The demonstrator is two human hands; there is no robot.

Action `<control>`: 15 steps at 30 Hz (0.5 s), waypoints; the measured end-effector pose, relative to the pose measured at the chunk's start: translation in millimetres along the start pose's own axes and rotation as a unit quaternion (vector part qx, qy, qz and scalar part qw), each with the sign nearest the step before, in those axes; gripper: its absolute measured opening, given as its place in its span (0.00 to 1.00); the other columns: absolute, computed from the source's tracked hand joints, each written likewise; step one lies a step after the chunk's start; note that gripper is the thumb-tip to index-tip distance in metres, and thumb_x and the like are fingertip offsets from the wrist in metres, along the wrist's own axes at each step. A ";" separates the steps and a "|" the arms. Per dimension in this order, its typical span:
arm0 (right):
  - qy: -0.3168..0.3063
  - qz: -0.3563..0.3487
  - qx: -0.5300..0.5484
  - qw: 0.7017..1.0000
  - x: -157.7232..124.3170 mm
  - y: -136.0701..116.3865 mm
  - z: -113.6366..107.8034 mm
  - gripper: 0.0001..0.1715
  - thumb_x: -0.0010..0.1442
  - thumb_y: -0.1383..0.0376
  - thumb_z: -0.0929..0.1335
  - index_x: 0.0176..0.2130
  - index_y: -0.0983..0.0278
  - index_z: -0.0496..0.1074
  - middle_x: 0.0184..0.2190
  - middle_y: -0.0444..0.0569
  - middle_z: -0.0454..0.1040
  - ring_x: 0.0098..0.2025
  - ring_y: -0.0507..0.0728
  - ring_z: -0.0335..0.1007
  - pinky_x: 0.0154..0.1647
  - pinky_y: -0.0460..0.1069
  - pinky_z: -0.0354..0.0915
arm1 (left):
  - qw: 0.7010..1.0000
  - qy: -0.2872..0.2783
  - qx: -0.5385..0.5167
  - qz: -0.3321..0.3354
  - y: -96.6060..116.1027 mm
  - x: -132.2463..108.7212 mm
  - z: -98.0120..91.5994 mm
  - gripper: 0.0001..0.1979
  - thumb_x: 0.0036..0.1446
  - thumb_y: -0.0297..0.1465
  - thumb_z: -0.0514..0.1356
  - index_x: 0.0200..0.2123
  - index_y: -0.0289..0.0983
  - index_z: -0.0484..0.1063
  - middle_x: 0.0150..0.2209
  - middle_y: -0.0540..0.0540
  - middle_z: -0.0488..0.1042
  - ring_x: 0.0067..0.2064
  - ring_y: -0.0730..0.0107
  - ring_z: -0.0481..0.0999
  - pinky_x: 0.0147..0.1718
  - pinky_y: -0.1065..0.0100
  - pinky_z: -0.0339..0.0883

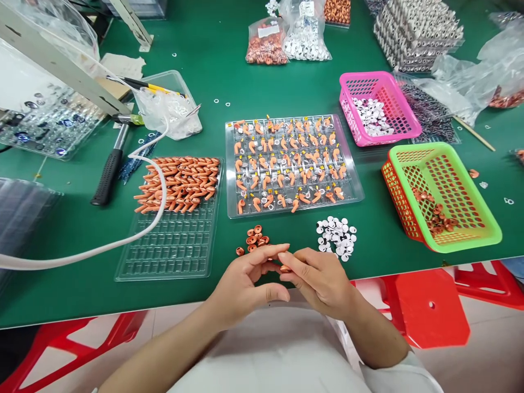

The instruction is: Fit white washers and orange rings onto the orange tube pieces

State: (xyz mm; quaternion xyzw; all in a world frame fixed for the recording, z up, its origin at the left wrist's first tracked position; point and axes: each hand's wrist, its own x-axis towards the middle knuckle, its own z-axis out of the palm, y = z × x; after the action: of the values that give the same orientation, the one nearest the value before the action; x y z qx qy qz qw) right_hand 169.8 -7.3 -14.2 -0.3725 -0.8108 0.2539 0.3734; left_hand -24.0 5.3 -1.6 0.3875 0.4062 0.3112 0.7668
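Observation:
Over the front edge of the green table my two hands meet. In my right hand a small copper-coloured cup-shaped piece is pinched between thumb and fingers. My left hand is open beside it, thumb stretched apart from the partly curled fingers, its fingertips close to or touching the piece; exact contact is hidden. Just beyond my left hand lies a small pile of copper-coloured cups. Past my right hand is a pile of white discs with black spots. Behind both, a clear tray holds rows of curved orange parts.
Left of the hands is a clear compartment tray stacked with copper-coloured parts. A white hose crosses over it, near a black-handled hammer. On the right stand a pink basket and a green basket. A red stool is below.

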 end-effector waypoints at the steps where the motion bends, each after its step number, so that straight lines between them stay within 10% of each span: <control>1: 0.002 -0.007 0.005 1.000 -0.2 0.2 0.8 0.28 0.64 0.73 0.65 0.61 0.65 0.58 0.34 0.51 0.75 0.32 0.53 0.71 0.29 0.46 0.68 | 1.000 0.010 0.026 0.013 -1.0 -1.0 1.1 0.29 0.44 0.26 0.72 0.51 0.42 0.73 0.44 0.45 0.77 0.45 0.63 0.77 0.46 0.65 0.73; 15: 0.053 -0.073 -0.009 0.996 -1.7 1.1 13.2 0.25 0.62 0.74 0.63 0.58 0.71 0.61 0.30 0.52 0.74 0.30 0.55 0.71 0.27 0.48 0.70 | 0.968 0.026 0.191 0.164 -7.7 -1.3 1.9 0.19 0.51 0.25 0.68 0.48 0.40 0.74 0.40 0.46 0.78 0.40 0.69 0.77 0.42 0.71 0.72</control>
State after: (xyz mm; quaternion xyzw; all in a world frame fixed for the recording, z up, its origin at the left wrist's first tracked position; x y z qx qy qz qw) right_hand 160.5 -9.7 -23.5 -0.3284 -0.8170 0.1985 0.4304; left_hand -21.7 -0.3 -6.9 0.5796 0.4091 0.3591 0.6064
